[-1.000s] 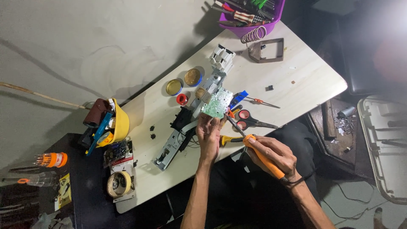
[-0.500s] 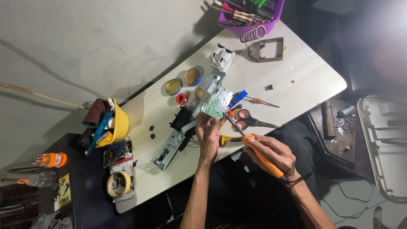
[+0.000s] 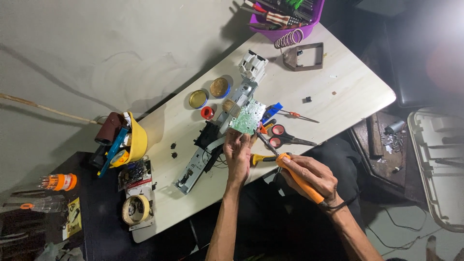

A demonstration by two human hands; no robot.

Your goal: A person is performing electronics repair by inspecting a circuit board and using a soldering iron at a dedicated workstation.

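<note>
We hold the green circuit board (image 3: 247, 117) with our left hand (image 3: 238, 155), fingers pinched together on its near edge, so that it sits tilted above the long grey metal chassis (image 3: 208, 147) lying slantwise on the surface (image 3: 338, 82). Our right hand (image 3: 311, 176) is wrapped firmly round the orange handle of a soldering iron (image 3: 295, 176), whose dark tip reaches up toward the board's lower right corner; whether the tip touches the board we cannot tell.

To do this well, we judge that the board should be kept steady against the chassis, and the iron brought in at a shallow angle, with the wrist braced on the surface edge so the tip does not wander. The cord should stay free of the red-handled scissors (image 3: 285, 140) and the yellow-handled screwdriver (image 3: 261, 158) just beside our hands.

The surface is a pale wooden top. On it lie two round tins (image 3: 210, 93), a small red cap (image 3: 207, 112), a white plastic part (image 3: 253, 65), a brown frame (image 3: 304, 56) and a wire spring coil (image 3: 289, 37) near a purple tool basket (image 3: 285, 17). At the left end a yellow bowl (image 3: 135, 137) holds tools, with a roll of tape (image 3: 136, 209) nearby. The wall behind is bare and grey; the floor to the right is dark and cluttered.
</note>
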